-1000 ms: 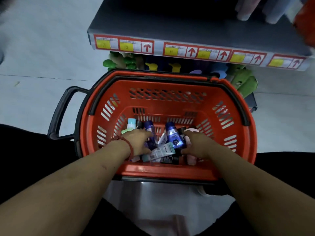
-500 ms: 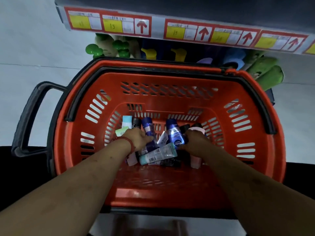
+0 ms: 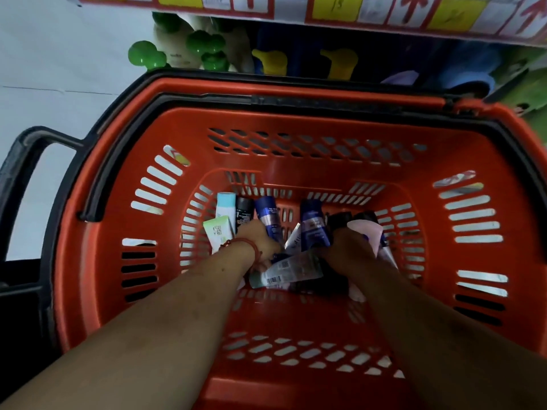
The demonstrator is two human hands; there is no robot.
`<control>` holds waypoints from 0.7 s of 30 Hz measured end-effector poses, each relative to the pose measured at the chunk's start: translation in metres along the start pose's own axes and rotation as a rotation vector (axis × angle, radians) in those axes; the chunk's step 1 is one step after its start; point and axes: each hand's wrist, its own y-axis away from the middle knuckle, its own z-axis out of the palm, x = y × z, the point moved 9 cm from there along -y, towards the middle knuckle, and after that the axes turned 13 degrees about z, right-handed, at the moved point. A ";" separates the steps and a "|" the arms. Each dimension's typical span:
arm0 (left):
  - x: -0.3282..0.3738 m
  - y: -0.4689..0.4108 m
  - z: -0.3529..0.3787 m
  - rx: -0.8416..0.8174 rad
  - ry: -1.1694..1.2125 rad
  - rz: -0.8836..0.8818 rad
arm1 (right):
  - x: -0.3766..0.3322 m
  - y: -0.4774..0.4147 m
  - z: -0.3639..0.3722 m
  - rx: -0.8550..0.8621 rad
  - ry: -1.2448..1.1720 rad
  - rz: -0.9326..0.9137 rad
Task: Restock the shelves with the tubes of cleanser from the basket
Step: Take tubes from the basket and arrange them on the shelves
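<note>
An orange basket (image 3: 296,119) with black handles stands in front of me, with several cleanser tubes piled on its floor. My left hand (image 3: 257,239), a red string round its wrist, reaches into the pile and curls over the lower end of a dark blue tube (image 3: 266,213). Its fingertips are hidden. My right hand (image 3: 347,247) curls round a pink tube (image 3: 367,230). Another blue tube (image 3: 313,224) touches its thumb side. A silver-teal tube (image 3: 288,270) lies between my wrists. A light green tube (image 3: 217,232) and a pale blue tube (image 3: 225,204) lie at the left.
The shelf edge with red-and-yellow price labels (image 3: 340,8) runs along the top. Below it stand bottles with green caps (image 3: 145,56) and yellow caps (image 3: 270,62). The black side handle (image 3: 20,161) sticks out at the left over a pale floor (image 3: 59,54).
My head has come down closer to the basket, so it fills the view. Both hands have pushed a little deeper into the pile of tubes.
</note>
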 end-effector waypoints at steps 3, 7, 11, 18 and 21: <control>-0.006 0.001 -0.004 0.010 0.094 -0.044 | -0.002 0.000 0.000 -0.037 -0.095 0.005; -0.011 0.010 -0.025 0.103 0.154 -0.057 | -0.006 0.004 -0.015 -0.006 -0.245 0.003; 0.003 0.030 -0.056 0.232 0.151 0.022 | -0.009 0.015 -0.044 0.085 -0.432 0.024; 0.049 0.086 -0.118 0.366 -0.089 0.323 | -0.035 0.076 -0.098 0.120 -0.541 -0.125; 0.074 0.122 -0.143 0.386 0.000 0.423 | -0.050 0.104 -0.121 0.115 -0.583 -0.205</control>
